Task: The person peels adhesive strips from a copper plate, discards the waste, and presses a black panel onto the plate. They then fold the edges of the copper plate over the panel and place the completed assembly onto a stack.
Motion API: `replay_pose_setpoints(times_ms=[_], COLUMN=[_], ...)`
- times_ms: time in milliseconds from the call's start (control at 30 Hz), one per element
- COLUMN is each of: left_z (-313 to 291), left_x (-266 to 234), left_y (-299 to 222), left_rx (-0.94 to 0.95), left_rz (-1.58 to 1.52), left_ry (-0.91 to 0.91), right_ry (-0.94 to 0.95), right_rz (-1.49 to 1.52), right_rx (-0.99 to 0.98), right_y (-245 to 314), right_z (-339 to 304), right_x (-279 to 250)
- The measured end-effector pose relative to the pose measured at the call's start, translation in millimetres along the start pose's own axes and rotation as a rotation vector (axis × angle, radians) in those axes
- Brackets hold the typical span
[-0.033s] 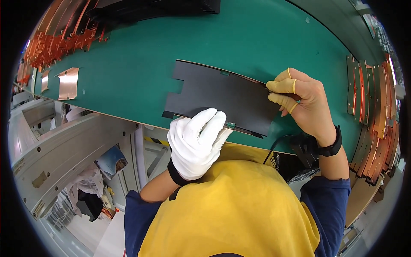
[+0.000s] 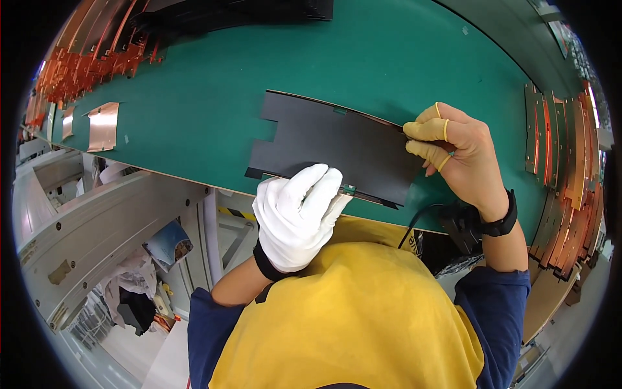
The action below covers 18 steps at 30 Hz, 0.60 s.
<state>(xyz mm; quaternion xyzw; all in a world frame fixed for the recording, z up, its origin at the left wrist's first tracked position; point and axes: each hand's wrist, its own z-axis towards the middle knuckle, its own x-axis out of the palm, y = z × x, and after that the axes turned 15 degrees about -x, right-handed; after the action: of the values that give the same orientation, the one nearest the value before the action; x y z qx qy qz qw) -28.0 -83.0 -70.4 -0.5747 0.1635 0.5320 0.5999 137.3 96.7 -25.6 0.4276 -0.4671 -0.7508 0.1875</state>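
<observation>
A flat black sheet [image 2: 330,146] with notches along its edges lies at a slant over the green tabletop, in front of my body. My left hand [image 2: 298,211], in a white glove, grips the sheet's near edge, its fingers bent together on top. At the sheet's right end, my right hand [image 2: 457,146] pinches the far corner. Yellow finger cots cover some of its fingertips, and a black band circles the wrist. Whether anything else is inside that pinch is hidden.
Copper-coloured and dark strips [image 2: 103,45] crowd the far left, and more strips [image 2: 564,149] stand along the right edge. A stack of black sheets [image 2: 240,14] lies at the back. Small copper plates [image 2: 103,126] rest at left. Near my right forearm sits a black device [image 2: 461,227] with a cable.
</observation>
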Motion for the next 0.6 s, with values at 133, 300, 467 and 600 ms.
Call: replay_pose_setpoints(times_ms=[133,300,467,600], left_z=[-0.4,-0.1,-0.1,0.3], left_x=[1.4,1.0,2.7,3.6], left_y=[1.9,1.9,2.9,2.7], left_rx=[0.013,0.015,0.016,0.021], left_rz=[-0.005,-0.007,-0.01,-0.03], left_ry=[-0.01,-0.008,-0.013,-0.043], right_ry=[0.015,0.088,0.125,0.133], right_rz=[-0.002,-0.035,-0.061,-0.05], right_rx=[-0.016,-0.026,-0.032,-0.017], right_y=[-2.0,-2.4,-0.7,0.1], right_z=[0.3,2.8,3.8,5.0], right_x=[-1.1,-5.4,-7.1,-8.4])
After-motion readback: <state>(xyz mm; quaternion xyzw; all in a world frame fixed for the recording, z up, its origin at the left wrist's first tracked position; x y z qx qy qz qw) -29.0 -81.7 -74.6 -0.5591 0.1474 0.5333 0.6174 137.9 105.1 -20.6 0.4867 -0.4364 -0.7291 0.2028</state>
